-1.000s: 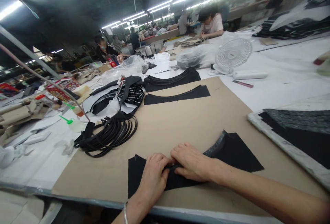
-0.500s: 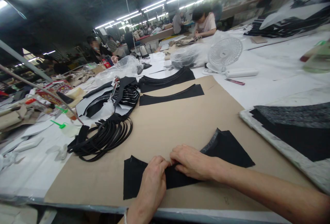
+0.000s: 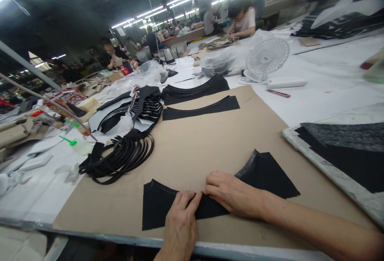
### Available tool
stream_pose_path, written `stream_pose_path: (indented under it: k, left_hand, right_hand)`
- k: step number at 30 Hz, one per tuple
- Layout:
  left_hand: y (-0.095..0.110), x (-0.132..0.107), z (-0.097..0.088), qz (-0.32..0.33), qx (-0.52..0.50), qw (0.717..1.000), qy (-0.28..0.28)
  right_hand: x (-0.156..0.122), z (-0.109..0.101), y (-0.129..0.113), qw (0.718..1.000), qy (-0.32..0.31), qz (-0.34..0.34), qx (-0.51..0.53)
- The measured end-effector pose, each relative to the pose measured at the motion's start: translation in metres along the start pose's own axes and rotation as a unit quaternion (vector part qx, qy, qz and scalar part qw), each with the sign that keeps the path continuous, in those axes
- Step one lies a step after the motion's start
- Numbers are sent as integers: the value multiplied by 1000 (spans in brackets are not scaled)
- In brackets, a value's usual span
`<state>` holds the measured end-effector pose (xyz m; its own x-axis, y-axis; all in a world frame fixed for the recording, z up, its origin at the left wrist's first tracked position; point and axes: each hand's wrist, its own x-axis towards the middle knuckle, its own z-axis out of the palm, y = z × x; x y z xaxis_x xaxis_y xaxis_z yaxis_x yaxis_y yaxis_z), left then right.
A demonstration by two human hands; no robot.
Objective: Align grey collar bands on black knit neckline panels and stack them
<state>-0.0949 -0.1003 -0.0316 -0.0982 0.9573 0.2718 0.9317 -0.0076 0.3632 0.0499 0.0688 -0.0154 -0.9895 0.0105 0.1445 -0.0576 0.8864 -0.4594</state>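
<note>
Tan sheet [image 3: 207, 145], black fabric [image 3: 271, 175] partly covered, left hand [image 3: 181, 219] pinching its edge, right hand [image 3: 232, 193] touching it, grip unclear

The cloth piece [image 3: 271, 173] looks matt, the brown sheet [image 3: 204, 145] smooth and papery, the bag [image 3: 139, 77] glossy plastic.
</note>
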Motion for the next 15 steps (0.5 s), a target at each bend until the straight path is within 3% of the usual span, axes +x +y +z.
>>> stream_pose_path:
  k: [9,15]
  left_hand:
    - [-8,-24,14,105,186,975,54]
    - [-23,-30,-7,127,189,974,-8]
  right_hand:
    - [-9,6,1,994,10,-50,-93]
    - [-8,4,-3,997,10,-15,-76]
